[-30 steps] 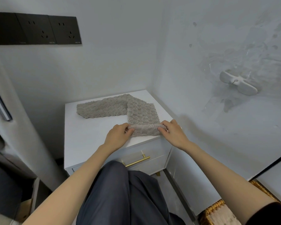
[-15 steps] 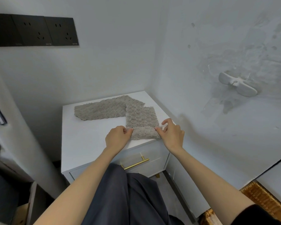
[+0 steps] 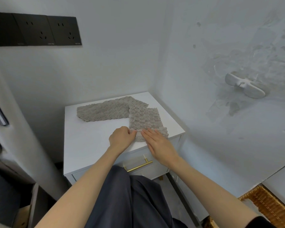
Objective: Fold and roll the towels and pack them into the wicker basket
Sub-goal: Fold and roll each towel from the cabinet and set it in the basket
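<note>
Grey-beige knobbly towel [image 3: 143,119] lies in an L on the white cabinet top [image 3: 92,139], its near end rolled up at the front edge. The left hand [image 3: 121,139] pinches the roll's left end with curled fingers. The right hand [image 3: 158,143] presses flat on the roll, fingers straight. The wicker basket [image 3: 268,206] sits low at right (only partly in view), well apart from the towel.

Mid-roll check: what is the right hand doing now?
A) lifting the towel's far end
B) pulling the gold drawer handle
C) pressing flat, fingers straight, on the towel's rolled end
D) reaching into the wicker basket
C: the right hand lies flat with straight fingers on the rolled near end of the towel, while the left hand pinches the roll's left side.
</note>
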